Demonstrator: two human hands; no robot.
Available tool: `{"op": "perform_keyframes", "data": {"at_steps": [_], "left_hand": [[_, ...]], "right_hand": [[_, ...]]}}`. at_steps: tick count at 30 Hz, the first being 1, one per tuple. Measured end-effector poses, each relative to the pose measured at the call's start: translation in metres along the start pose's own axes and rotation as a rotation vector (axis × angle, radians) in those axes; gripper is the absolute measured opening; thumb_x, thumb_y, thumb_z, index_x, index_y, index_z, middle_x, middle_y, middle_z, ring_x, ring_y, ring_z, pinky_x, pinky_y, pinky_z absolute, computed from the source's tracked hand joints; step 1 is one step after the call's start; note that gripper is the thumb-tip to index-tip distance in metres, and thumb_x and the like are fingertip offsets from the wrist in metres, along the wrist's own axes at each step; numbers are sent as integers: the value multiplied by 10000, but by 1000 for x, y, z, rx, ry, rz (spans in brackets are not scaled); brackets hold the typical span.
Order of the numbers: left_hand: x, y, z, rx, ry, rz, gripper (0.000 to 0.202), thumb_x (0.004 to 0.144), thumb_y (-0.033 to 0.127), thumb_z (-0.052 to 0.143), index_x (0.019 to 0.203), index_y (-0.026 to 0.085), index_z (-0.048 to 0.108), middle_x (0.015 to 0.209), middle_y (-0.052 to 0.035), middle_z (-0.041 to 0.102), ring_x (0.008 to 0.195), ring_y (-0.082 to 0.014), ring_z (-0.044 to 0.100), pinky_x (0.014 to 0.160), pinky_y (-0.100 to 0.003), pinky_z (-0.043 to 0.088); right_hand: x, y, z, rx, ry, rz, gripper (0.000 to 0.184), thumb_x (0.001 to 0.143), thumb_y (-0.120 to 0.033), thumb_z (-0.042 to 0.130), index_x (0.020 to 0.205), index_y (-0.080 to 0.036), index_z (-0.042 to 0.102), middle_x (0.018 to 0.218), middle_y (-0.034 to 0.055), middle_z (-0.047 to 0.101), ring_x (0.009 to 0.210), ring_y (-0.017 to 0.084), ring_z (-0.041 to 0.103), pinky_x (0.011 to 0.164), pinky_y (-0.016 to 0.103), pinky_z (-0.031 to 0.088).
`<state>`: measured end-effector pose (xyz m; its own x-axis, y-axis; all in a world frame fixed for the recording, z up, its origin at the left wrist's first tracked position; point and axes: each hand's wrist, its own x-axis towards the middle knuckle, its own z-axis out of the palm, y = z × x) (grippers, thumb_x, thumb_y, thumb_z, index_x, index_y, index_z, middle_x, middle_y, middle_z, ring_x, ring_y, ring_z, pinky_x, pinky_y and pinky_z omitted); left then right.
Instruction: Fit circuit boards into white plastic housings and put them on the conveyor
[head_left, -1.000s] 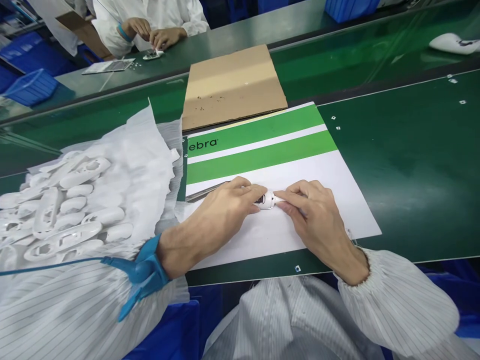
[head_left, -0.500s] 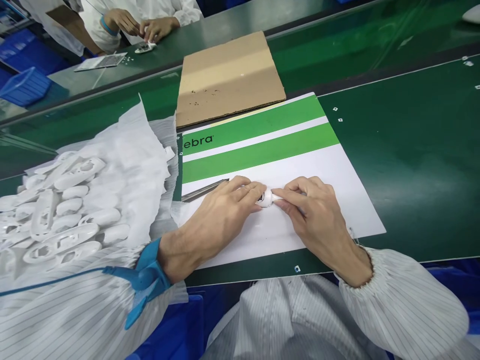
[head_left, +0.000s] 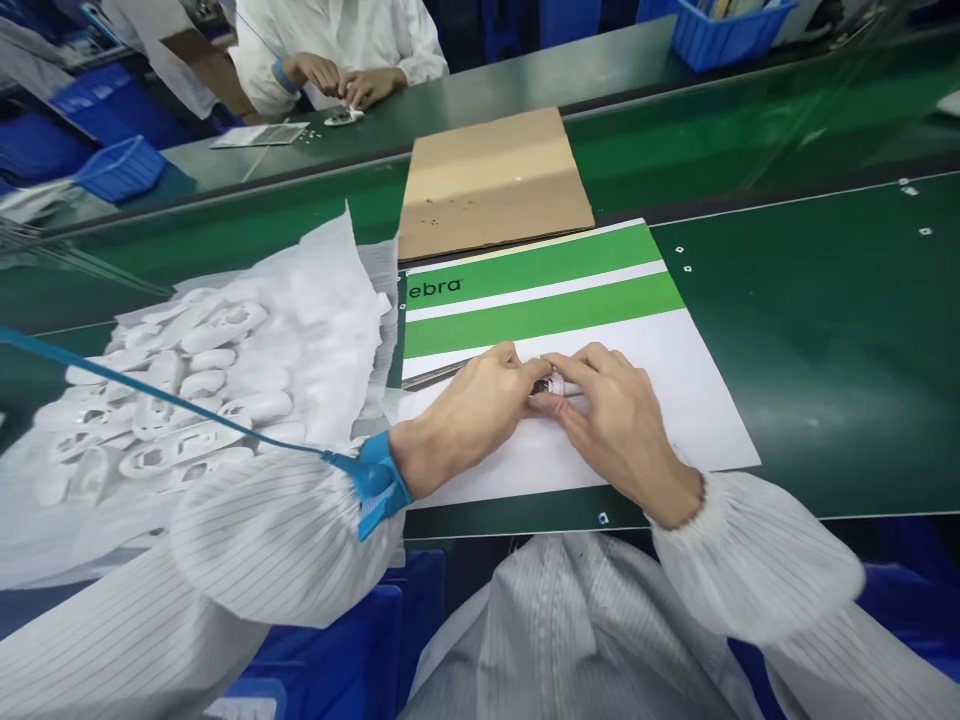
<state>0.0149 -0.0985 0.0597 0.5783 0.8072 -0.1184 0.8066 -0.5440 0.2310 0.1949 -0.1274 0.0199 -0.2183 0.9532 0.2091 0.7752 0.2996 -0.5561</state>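
Observation:
Between my two hands, low over the white part of a printed sheet (head_left: 675, 400), is a small white plastic casing (head_left: 556, 385) with a dark opening. My left hand (head_left: 491, 390) is closed on its left end, fingertips bent over it. On the right side, my right hand (head_left: 615, 405) grips the casing between thumb and fingers. Much of the casing is hidden by the fingers. Beside my left hand, thin metal tweezers or a similar slim dark tool (head_left: 439, 375) lies on the sheet, partly covered.
Many white plastic shells (head_left: 180, 390) lie on white foam wrap (head_left: 315, 290) at the left. Behind the sheet is a cardboard piece (head_left: 487, 185). Across the green line, a co-worker's hands (head_left: 341, 85) handle a small white part. Blue bins (head_left: 124, 170) stand farther off.
The view has shifted, so the scene sits farther right and lower. My fingers have closed in around the casing, my right fingertips now reaching over it next to the left ones.

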Motion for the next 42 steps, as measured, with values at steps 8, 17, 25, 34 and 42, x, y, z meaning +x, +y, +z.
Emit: {"op": "perform_keyframes", "data": {"at_steps": [8,17,25,34,42], "left_hand": [[-9,4,0,-271,85,41,312,914,417,627,1132,198,578,1050,-41,671,1005,-210,592,854,-335,528],[0,16,24,-217,44,38,375,955,466,540,1244,227,542,1169,-33,677,1083,-155,598,981,-247,530],[-25,-18,-16,-281,-73,-83,346,956,315,549,1275,185,588,1157,-81,680,1091,-238,632,918,-362,522],[-24,-6,11,-284,160,1,267,919,235,606,1170,145,608,1126,-85,652,1053,-235,552,972,-407,449],[-28,8,26,-195,329,48,148,959,131,472,1054,146,584,1000,-81,606,932,-217,500,868,-409,465]], "right_hand": [[-2,-4,13,-163,87,-99,264,947,-344,521,1124,-261,697,965,75,639,864,236,514,669,357,337],[-21,36,25,-160,124,-151,274,905,-314,556,1141,-287,693,980,148,657,871,323,561,740,497,423],[8,4,-17,200,-165,11,282,972,-289,500,1164,-250,703,1100,31,722,993,205,643,872,373,510],[2,4,-17,44,-151,-106,244,932,-353,608,1145,-273,698,1063,15,712,955,204,607,832,371,472],[4,-17,-10,-427,-87,-461,222,918,-86,542,1101,-77,668,957,115,663,859,224,551,733,359,448]]}}
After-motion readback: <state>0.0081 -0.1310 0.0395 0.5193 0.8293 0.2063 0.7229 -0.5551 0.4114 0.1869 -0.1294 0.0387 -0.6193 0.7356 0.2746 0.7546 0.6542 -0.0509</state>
